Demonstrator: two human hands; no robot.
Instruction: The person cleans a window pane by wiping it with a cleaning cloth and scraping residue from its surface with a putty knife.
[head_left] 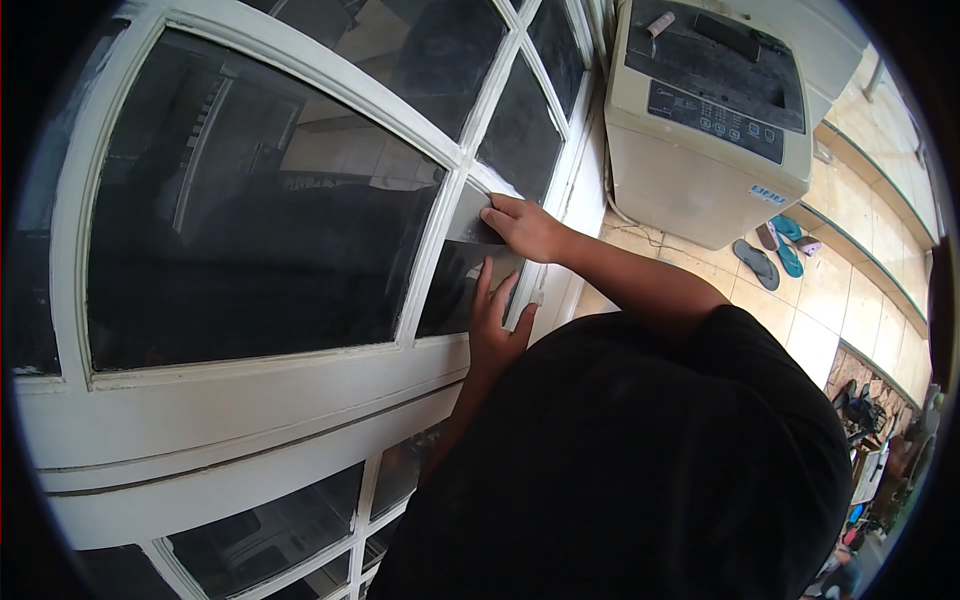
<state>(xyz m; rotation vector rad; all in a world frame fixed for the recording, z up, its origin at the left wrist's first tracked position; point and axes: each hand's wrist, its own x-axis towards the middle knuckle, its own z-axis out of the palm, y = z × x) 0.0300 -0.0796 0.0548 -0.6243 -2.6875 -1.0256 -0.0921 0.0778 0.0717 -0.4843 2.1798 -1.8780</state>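
My right hand point(525, 228) pinches a flat grey sheet point(474, 218) at its edge, holding it against the small pane beside the white window frame point(430, 270). What the sheet is made of cannot be made out. Just below, my left hand point(497, 318) has its fingers spread close to the lower part of the same dark pane point(448, 290), and nothing shows in it. White smears mark the frame bar above my right hand.
A large dark pane point(260, 230) fills the left side. Beyond my right arm stands a beige top-loading washing machine point(690, 170) with small items on its lid. Sandals point(757, 264) lie on the tiled floor point(800, 345) by a step. Assorted clutter point(865, 420) sits farther right.
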